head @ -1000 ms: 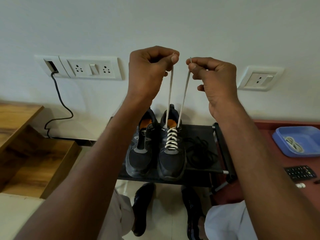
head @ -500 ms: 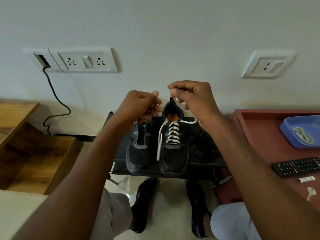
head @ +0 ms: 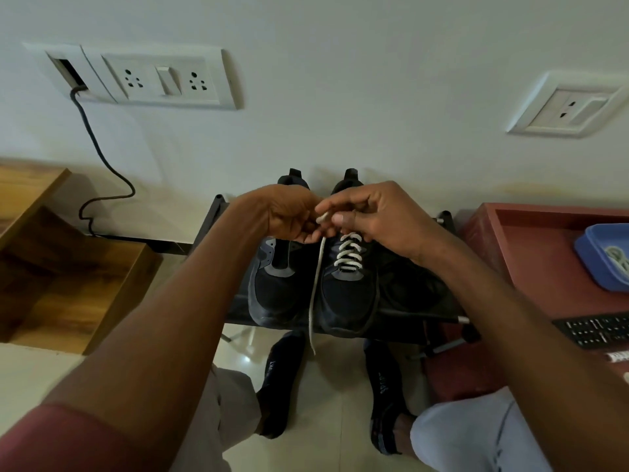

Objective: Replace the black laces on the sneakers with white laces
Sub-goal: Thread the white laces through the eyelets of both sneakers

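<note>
Lace work at the throat of the right-hand sneaker (head: 347, 284), which sits beside its mate, the left-hand sneaker (head: 275, 277), on a low black rack (head: 218, 212) against the wall. White lace (head: 348, 255) is threaded through the eyelets in about 5 crossings; 1 loose end hangs down past the toe, off the rack edge toward the floor. My left hand (head: 289, 212) has fingers curled around the lace near the top eyelets; my right hand (head: 367, 212) pinches the other end, a short white stub showing between thumb and forefinger. I judge the lace light, soft and limp, with no stiffness to push, so it only answers to pulling. Best hold looks close to the eyelets, where tension carries; the dangling tail would slip and twist if taken far out. Left-hand sneaker shows no lace that I can see. A dark tangle, possibly the black laces (head: 415, 284), lies right of the pair; too dim to confirm. Sneakers look stable enough to pull against gently.
</note>
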Demonstrator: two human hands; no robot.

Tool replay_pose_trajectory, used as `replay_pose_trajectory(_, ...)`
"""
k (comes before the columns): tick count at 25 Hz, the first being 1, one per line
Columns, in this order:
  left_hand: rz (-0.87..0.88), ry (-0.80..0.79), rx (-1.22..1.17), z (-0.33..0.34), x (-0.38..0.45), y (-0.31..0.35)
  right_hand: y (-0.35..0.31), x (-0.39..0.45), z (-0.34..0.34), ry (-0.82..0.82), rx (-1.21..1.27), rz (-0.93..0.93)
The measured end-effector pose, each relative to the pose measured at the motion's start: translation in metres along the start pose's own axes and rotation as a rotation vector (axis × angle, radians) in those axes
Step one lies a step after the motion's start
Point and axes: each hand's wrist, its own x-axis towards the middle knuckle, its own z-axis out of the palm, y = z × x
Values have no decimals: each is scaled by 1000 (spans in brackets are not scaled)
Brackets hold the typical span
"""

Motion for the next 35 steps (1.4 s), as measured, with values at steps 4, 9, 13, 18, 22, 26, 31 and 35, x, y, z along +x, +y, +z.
replay_pose_trajectory(4,213,176,-84,-13,-7,4,16,3,16,250,-81,196)
replay_pose_trajectory(9,296,419,286,-11,-8,2,39,8,59,222,-898,339)
replay_pose_trajectory(13,361,567,863,-8,-11,0,45,20,76,301,-1047,326)
replay_pose_trajectory(18,331,591,1115,-4,-10,-6,46,14,72,283,-959,319)
replay_pose_trajectory(22,568,442,711,4,-8,0,34,15,58,518,-642,276)
replay_pose_trajectory(26,687,354,778,17,-2,2,35,13,30,800,-539,362)
replay_pose_trajectory(31,418,622,999,18,13,-11,47,-4,-7,694,-695,643)
replay_pose_trajectory(35,334,590,1012,32,19,-20,52,8,3,521,-770,291)
